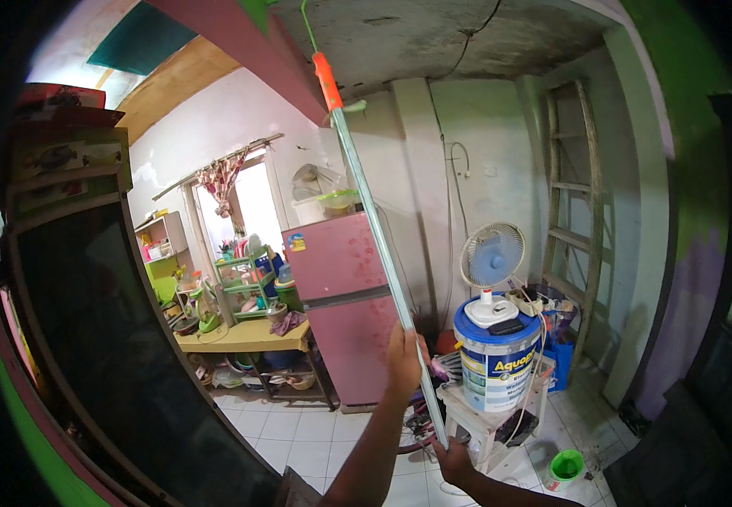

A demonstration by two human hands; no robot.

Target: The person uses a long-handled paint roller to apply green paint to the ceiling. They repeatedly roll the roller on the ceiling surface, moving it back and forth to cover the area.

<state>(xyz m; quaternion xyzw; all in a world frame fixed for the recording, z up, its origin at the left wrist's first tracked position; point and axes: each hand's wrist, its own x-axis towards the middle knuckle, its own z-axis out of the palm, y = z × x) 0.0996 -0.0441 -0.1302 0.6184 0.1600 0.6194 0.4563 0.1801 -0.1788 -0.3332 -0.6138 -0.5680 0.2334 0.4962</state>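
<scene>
A long pale blue-grey pole [372, 211] with an orange end piece [326, 80] slants up toward the ceiling. A thin green strand rises above its tip. My left hand [403, 362] is closed round the lower part of the pole. Further down, near its bottom end, my right hand [454, 463] is closed on it too. Behind the pole stands a pink two-door refrigerator [349, 338]. The orange end is up by a pink beam [256, 51]; I cannot tell whether they touch.
To the right, a big blue-lidded paint bucket [476, 380] sits on a stool, with a white fan [492, 255] behind it. A wooden ladder [590, 211] leans on the wall. A green cup [565, 466] is on the tiled floor. A dark cabinet [104, 321] stands at left.
</scene>
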